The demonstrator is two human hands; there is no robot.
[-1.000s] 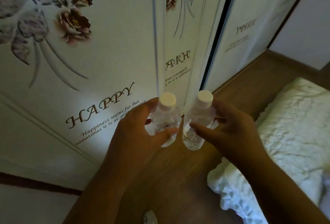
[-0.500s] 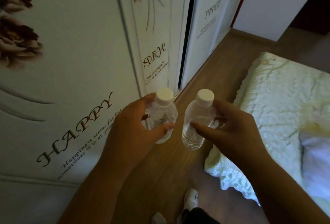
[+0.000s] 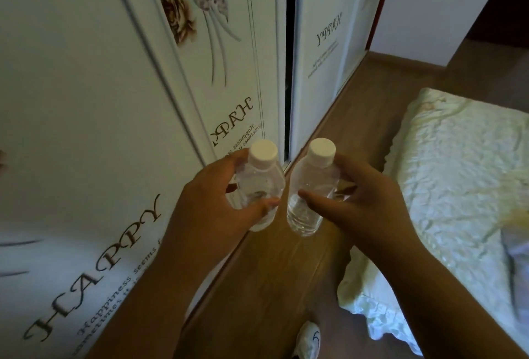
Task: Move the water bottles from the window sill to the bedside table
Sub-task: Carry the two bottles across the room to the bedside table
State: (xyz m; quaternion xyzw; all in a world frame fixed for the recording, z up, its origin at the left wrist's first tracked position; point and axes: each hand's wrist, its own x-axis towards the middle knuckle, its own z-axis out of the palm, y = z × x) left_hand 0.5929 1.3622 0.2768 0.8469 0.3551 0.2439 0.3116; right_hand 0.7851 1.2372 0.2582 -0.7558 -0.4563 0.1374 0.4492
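Note:
I carry two small clear water bottles with white caps, upright and side by side at chest height. My left hand [image 3: 211,209] grips the left water bottle [image 3: 262,175], with my thumb across its front. The right water bottle [image 3: 310,187] is held in my right hand [image 3: 363,204], fingers wrapped round its far side. Both bottles hang over the wooden floor [image 3: 274,287]. No window sill or bedside table is in view.
A white wardrobe [image 3: 86,129] with flower prints and the word HAPPY runs along my left; a dark gap [image 3: 287,72] shows between its doors. A bed with a pale crinkled cover [image 3: 446,187] lies to my right. A white shoe [image 3: 310,341] shows below.
The view has swung rightward along the wardrobe, bringing more of the bed and the far wall into sight. Both hands keep the bottles in the same grip.

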